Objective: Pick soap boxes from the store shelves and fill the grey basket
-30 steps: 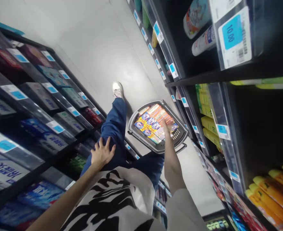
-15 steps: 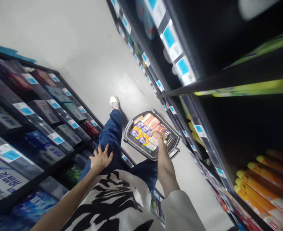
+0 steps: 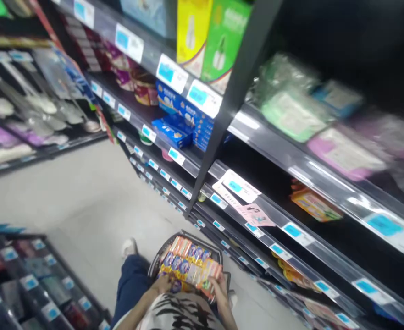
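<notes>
A black shopping basket point(image 3: 160, 251) packed with orange and blue-yellow packets point(image 3: 179, 265) stands low in front of me. My right hand point(image 3: 218, 286) is at its right side, fingers closed on an orange and green packet point(image 3: 209, 274) that is tilted above the others. On the near left side of the basket, my left hand point(image 3: 163, 283) rests against the blue-yellow packets. Its fingers are small and blurred, so their grip is unclear.
A tall dark shelf point(image 3: 218, 133) with price labels runs along the right, carrying blue boxes point(image 3: 174, 130) and an orange packet point(image 3: 315, 204). A lower shelf point(image 3: 26, 275) stands at the left. Ladles and spatulas point(image 3: 33, 91) hang at the far left. Grey floor point(image 3: 85, 206) lies between.
My view has swung up toward the right-hand shelf. My left hand has moved from my thigh to the basket. My right hand now has an orange and green packet lifted in it.
</notes>
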Available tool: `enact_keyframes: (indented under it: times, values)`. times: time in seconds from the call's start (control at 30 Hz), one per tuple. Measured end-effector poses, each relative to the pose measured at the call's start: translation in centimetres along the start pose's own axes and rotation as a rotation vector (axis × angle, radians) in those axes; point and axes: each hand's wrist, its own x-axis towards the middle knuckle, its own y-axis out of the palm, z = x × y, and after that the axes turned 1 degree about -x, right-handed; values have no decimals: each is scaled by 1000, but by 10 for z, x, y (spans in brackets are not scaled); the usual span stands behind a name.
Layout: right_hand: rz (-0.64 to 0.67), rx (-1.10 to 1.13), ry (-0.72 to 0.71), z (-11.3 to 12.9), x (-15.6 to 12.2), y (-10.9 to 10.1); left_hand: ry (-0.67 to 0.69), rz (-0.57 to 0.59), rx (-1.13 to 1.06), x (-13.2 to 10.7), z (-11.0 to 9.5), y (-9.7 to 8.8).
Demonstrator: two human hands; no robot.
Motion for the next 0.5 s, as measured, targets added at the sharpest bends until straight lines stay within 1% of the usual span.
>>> enact_keyframes:
  times: [0.07,0.13,0.2,0.27,0.3,0.37,0.43,0.5]
  values:
    - [-40,108,23,11,-11,-12,53,67,-32,3,-34,14]
    - [-45,170,6,27,-22,-19,78,147,-105,1,-65,28]
    - [-37,182,-39,46,-30,-22,57,263,-306,-5,-92,38]
    - [-36,170,-86,63,-35,-21,87,348,-445,-13,-116,43]
    - [-35,165,-109,71,-37,-19,123,359,-465,-17,-127,44]
    - [-18,161,-160,86,-41,-14,211,323,-444,-24,-143,43]
    - [4,170,-209,97,-44,-9,280,255,-415,-29,-153,41]
    - [19,182,-228,104,-47,-2,304,214,-434,-34,-159,36]
